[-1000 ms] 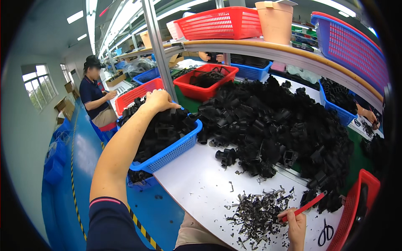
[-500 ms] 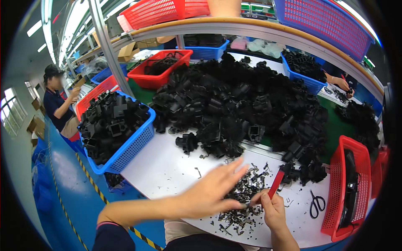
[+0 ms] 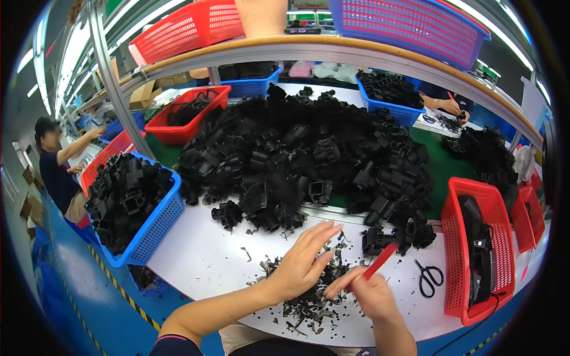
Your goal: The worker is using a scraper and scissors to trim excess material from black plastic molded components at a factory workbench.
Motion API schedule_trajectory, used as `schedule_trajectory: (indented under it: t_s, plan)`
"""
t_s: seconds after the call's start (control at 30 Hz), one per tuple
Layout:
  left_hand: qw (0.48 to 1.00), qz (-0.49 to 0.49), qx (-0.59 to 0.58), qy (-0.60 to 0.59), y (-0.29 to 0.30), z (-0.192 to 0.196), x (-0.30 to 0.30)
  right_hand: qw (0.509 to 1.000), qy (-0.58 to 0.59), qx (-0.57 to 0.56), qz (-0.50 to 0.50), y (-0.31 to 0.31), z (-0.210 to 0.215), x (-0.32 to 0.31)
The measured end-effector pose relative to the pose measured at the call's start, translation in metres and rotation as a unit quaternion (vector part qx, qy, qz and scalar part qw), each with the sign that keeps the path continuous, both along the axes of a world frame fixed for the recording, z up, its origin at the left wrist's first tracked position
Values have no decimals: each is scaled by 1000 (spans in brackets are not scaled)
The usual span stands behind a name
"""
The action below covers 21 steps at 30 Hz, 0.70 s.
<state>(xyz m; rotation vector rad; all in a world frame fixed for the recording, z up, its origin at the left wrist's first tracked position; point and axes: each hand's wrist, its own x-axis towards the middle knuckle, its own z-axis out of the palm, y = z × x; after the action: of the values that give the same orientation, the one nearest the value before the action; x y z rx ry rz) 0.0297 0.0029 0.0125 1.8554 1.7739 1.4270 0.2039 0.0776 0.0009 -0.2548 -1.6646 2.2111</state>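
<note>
Since a moment ago the left hand (image 3: pixel 303 261) has drawn back over the scrap pile (image 3: pixel 312 291), open with fingers spread flat. The right hand (image 3: pixel 371 293), just beside that pile, grips a red cutter (image 3: pixel 380 261). Bare white table (image 3: pixel 196 261) lies left of the pile, scissors (image 3: pixel 428 277) to its right.

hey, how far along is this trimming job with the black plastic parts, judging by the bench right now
Done so far, it seems: the blue basket at the left is heaped with black parts, and scraps litter the white table. In hand: the right hand holds a red tool, while the left hand rests over the scraps. Left: the big pile behind, so most probably remains.
</note>
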Motion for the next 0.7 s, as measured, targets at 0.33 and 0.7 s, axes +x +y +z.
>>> schedule_trajectory:
  t_s: [0.33, 0.7]
  plan:
    - [974, -156, -48, -156, -3, 12, 31, 968, 89, 47, -229, 11, -6, -4]
    - [985, 40, -73, -154, 54, -27, -54, 975, 78, -176, 107, 0, 4, 3]
